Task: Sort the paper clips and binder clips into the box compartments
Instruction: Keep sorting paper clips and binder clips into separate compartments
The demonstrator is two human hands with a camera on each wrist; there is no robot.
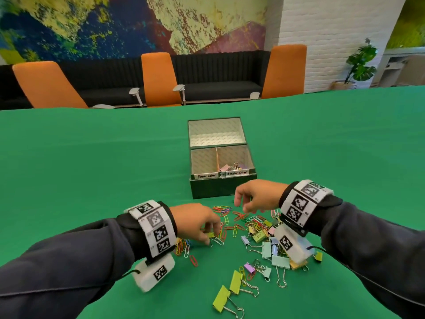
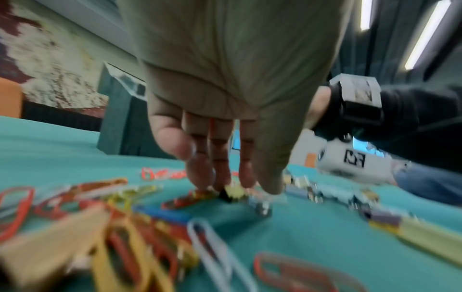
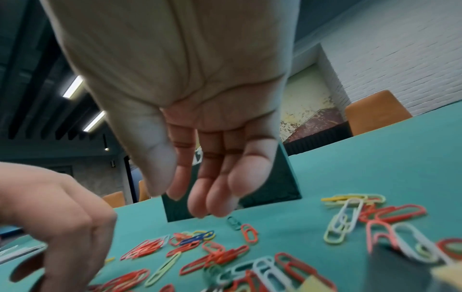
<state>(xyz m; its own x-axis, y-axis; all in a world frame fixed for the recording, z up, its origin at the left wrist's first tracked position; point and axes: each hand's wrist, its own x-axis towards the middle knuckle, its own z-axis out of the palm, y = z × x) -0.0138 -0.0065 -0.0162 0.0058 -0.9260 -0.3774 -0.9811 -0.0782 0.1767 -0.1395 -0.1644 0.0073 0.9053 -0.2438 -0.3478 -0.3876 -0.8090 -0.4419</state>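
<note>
Reaching down on the near-left side of the pile, your left hand (image 1: 195, 223) had its fingertips (image 2: 226, 177) on a small yellow binder clip (image 1: 211, 234), though the blur meant I couldn't tell if that grip had actually closed on it. Your right hand (image 1: 255, 195) hovered loose and empty over the paper clips (image 3: 225, 254), just in front of the box (image 1: 222, 162). So the box lay straight ahead of the left hand and a bit right, with the right hand nearer to it. The right compartment (image 1: 234, 160), labelled for binder clips, already held a few; the left compartment (image 1: 203, 161) looked bare. More binder clips (image 1: 273, 252) sat nearer you on the green worktop (image 1: 92, 169). I'd guess your right forearm could've crowded the left hand's path.
</note>
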